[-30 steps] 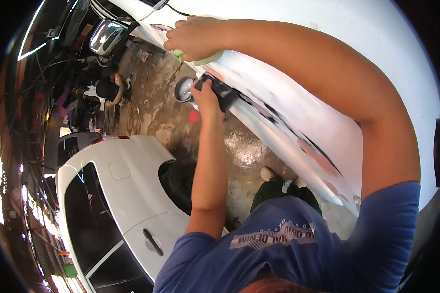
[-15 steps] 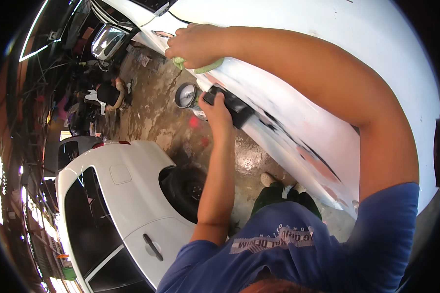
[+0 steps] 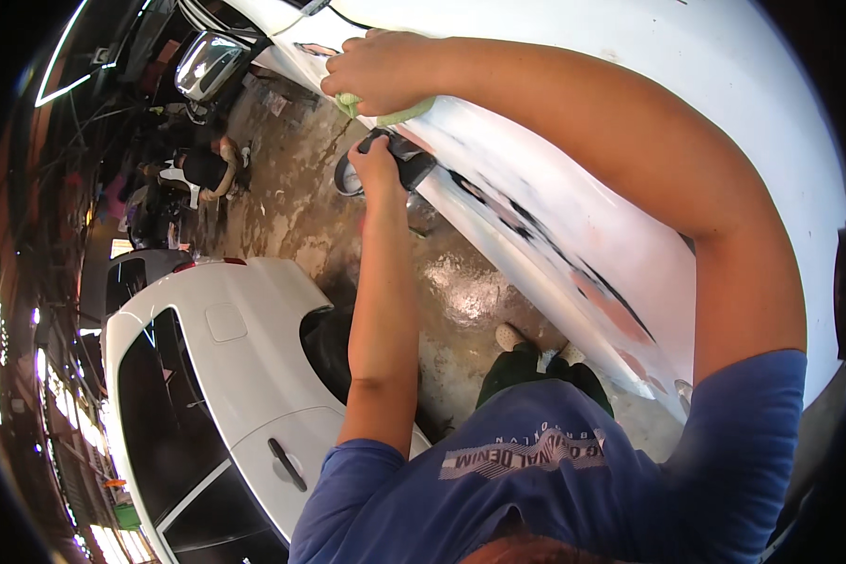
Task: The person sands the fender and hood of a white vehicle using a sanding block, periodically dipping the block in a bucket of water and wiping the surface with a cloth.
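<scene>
Over at upper centre, the left hand is gripping a block against the car; just above, the right hand is clutching a cloth

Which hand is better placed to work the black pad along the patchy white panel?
Left, I'd judge: the left hand grips the black pad at the white panel's edge, while the right hand is occupied with a green cloth.

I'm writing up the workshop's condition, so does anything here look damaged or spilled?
Yes. The white car panel near the flat black piece in the left hand has pinkish and black patches breaking its finish. The floor looks blotchy and shiny, perhaps wet, but I can't tell if anything spilled.
</scene>
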Demonstrator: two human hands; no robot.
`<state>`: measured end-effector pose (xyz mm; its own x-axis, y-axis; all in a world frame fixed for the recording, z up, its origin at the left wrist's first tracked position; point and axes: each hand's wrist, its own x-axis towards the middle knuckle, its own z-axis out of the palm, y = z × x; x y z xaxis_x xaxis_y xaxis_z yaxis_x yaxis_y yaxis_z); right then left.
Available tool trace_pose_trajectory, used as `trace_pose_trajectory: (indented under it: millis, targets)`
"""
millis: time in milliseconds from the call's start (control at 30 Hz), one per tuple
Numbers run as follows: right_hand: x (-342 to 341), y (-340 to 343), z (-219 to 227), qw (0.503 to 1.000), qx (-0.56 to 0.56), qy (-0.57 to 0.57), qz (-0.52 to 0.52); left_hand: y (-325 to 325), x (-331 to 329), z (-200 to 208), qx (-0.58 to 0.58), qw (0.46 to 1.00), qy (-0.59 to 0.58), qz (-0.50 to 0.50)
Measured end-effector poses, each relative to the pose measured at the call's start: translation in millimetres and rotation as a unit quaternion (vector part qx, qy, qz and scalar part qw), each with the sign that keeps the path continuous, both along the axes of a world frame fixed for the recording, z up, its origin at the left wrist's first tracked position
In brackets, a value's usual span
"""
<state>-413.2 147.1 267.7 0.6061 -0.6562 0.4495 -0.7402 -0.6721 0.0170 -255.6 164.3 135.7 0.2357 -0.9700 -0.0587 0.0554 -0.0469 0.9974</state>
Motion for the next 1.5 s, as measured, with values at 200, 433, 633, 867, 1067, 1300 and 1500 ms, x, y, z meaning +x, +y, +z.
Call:
trace_pose_trajectory:
  millis: [200, 433, 633, 867, 1067, 1300, 1500]
  targets:
    - [-10, 0, -1, 1.000, 0.016, -0.007, -0.003, 61, -27, -23, -0.042, 0.998, -0.055, -0.006]
    - [-9, 1, 1, 1.000, 0.002, 0.012, -0.004, 45, -24, -8, 0.004, 0.999, 0.030, -0.014]
    - [-2, 1, -5, 1.000, 0.002, -0.022, 0.019, 23, -11, -1, 0.013, 1.000, 0.005, 0.019]
    - [-14, 5, 2, 1.000, 0.003, -0.005, 0.007, 52, -30, -15, -0.059, 0.998, 0.005, -0.011]
    - [1, 6, 2, 1.000, 0.015, -0.005, 0.010, -2, -3, 5, -0.034, 0.999, 0.013, -0.007]
    - [-7, 4, 1, 1.000, 0.009, -0.013, 0.004, 19, -22, 24, -0.029, 0.999, -0.001, -0.017]
    - [-12, 4, 0, 1.000, 0.011, 0.014, -0.007, 63, -41, -1, -0.037, 0.999, 0.034, -0.008]
